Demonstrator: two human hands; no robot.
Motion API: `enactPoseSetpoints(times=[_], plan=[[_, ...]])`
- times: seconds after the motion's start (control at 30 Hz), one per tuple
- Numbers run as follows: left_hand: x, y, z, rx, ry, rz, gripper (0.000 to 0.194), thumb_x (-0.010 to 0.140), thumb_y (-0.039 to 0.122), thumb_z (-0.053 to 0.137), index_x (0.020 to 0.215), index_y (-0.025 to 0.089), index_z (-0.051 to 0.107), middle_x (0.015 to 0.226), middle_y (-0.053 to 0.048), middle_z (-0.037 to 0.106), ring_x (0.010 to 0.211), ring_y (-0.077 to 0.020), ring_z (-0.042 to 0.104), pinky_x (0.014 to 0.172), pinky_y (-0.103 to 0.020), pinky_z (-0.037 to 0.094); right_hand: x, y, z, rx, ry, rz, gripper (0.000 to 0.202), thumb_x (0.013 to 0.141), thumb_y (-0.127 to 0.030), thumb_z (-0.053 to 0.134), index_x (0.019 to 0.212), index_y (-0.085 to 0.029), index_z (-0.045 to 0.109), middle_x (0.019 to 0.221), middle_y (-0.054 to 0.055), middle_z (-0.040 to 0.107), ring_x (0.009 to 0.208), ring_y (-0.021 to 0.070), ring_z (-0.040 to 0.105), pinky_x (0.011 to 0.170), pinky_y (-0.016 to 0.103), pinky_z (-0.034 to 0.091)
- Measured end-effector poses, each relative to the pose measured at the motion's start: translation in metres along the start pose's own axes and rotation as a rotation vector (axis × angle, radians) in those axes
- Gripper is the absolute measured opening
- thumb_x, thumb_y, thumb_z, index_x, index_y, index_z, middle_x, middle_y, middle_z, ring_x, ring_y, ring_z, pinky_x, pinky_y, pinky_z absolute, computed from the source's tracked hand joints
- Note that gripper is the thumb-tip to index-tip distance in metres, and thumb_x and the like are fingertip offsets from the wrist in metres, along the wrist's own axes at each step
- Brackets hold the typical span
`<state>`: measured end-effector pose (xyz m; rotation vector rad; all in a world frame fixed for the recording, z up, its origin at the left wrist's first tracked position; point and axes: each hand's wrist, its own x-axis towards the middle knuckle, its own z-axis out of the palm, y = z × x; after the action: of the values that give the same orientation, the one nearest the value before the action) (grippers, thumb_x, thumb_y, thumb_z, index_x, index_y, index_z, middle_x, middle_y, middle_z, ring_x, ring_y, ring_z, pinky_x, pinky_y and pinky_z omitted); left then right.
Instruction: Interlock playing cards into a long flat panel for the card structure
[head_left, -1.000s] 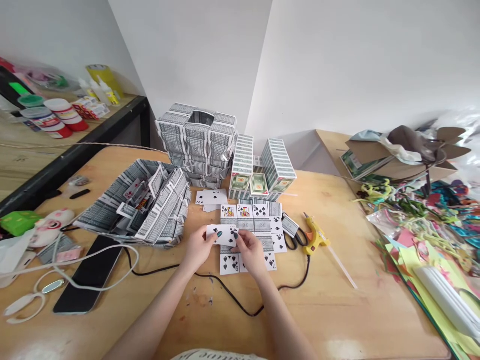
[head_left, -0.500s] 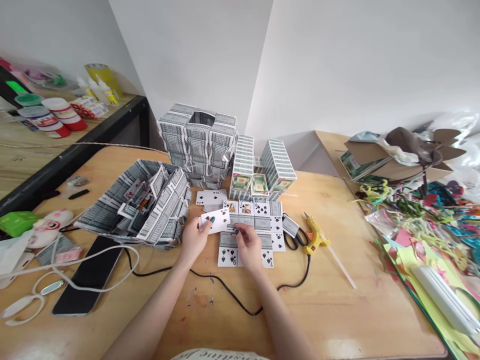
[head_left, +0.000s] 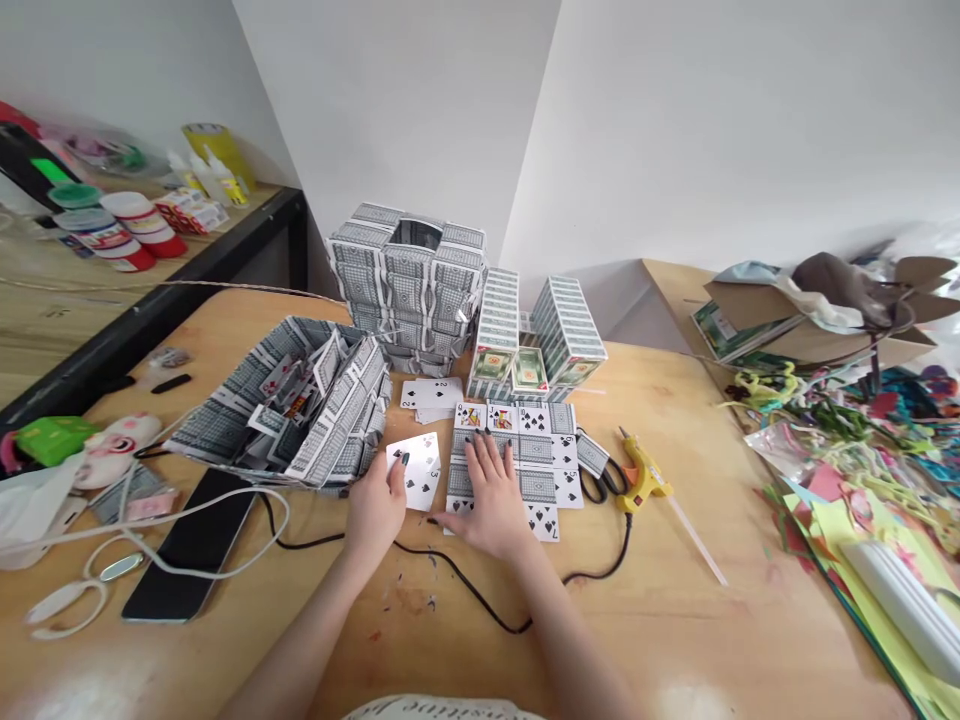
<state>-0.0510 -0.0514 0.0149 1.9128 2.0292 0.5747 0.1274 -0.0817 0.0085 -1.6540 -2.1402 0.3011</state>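
My left hand (head_left: 377,505) pinches a three of spades playing card (head_left: 421,480) by its left edge, face up, just left of a panel of overlapping cards (head_left: 536,450). My right hand (head_left: 491,495) lies flat with spread fingers on that panel, covering part of its middle and lower rows. Grey patterned backs fill the panel's centre, while spade faces show along its edges. Above the held card rests a small pile of cards (head_left: 431,392) with a two of spades on top.
Left of my hands sits a card-built basket (head_left: 330,450) holding loose cards. Behind stand a card-built box (head_left: 409,285) and stacked card packs (head_left: 495,320). Scissors (head_left: 606,480) and a yellow glue gun (head_left: 641,475) lie right; the gun's black cord crosses the front. A phone (head_left: 187,550) lies left.
My left hand has lowered and turned the card more upright, off the panel's edge. My right hand has gone from bent fingers over the panel to a flat, spread palm.
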Motion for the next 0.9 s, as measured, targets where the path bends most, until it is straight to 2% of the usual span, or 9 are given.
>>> enactPoseSetpoints(times=[0.1,0.27,0.43,0.53,0.6,0.77,0.9], plan=[[-0.001,-0.003,-0.001,0.014,-0.018,0.002,0.021,0.086,0.031,0.037,0.073,0.019,0.048,0.061,-0.006,0.06,0.057,-0.0209,0.057,0.051,-0.026,0.029,-0.005,-0.004,0.003,-0.022,-0.015,0.033,0.099,0.063,-0.061,0.057,0.138,-0.007,0.024,0.144,0.019,0.022,0.133,0.0372,0.014,0.106,0.058,0.007],[0.002,-0.001,0.002,-0.104,-0.105,-0.001,0.025,0.084,0.034,0.038,0.065,0.02,0.046,0.057,-0.003,0.057,0.055,-0.0174,0.054,0.051,-0.024,0.03,-0.01,-0.004,0.003,0.02,0.007,0.019,0.087,0.066,-0.04,0.057,0.138,-0.004,0.025,0.145,0.019,0.02,0.134,0.0357,0.013,0.107,0.056,0.009],[0.006,0.005,0.005,-0.477,-0.215,-0.089,0.028,0.08,0.042,0.042,0.069,0.018,0.052,0.059,-0.001,0.058,0.057,-0.0164,0.053,0.051,-0.023,0.036,-0.019,0.006,-0.002,0.272,0.084,-0.012,0.075,0.07,-0.028,0.047,0.139,-0.012,0.021,0.145,0.01,0.024,0.133,0.0285,0.02,0.108,0.05,0.018],[0.009,0.009,0.004,-0.756,-0.27,-0.183,0.033,0.075,0.047,0.048,0.078,0.015,0.056,0.065,-0.003,0.062,0.06,-0.0177,0.056,0.052,-0.024,0.04,-0.023,0.012,-0.001,0.425,0.127,-0.004,0.071,0.074,-0.028,0.043,0.14,-0.016,0.019,0.146,0.006,0.024,0.134,0.0276,0.02,0.108,0.049,0.021],[0.011,0.012,0.003,-0.824,-0.265,-0.194,0.036,0.073,0.048,0.051,0.08,0.014,0.058,0.067,-0.004,0.063,0.063,-0.019,0.057,0.053,-0.025,0.041,-0.025,0.014,0.0,0.486,0.138,-0.003,0.07,0.076,-0.029,0.043,0.14,-0.017,0.019,0.146,0.005,0.024,0.134,0.0277,0.019,0.108,0.049,0.022],[0.016,0.018,-0.003,-0.611,-0.189,-0.086,0.029,0.074,0.043,0.048,0.074,0.015,0.058,0.062,-0.003,0.062,0.059,-0.0175,0.055,0.052,-0.024,0.038,-0.025,0.014,0.001,0.525,0.13,0.001,0.07,0.074,-0.025,0.043,0.14,-0.019,0.021,0.145,0.003,0.025,0.134,0.0272,0.019,0.109,0.049,0.021],[0.022,0.024,-0.012,-0.434,-0.184,-0.031,0.028,0.076,0.04,0.043,0.066,0.016,0.054,0.054,0.0,0.056,0.053,-0.0143,0.049,0.049,-0.022,0.033,-0.024,0.013,0.0,0.518,0.129,-0.007,0.07,0.073,-0.024,0.044,0.139,-0.018,0.023,0.145,0.004,0.026,0.134,0.0271,0.019,0.109,0.049,0.021]])
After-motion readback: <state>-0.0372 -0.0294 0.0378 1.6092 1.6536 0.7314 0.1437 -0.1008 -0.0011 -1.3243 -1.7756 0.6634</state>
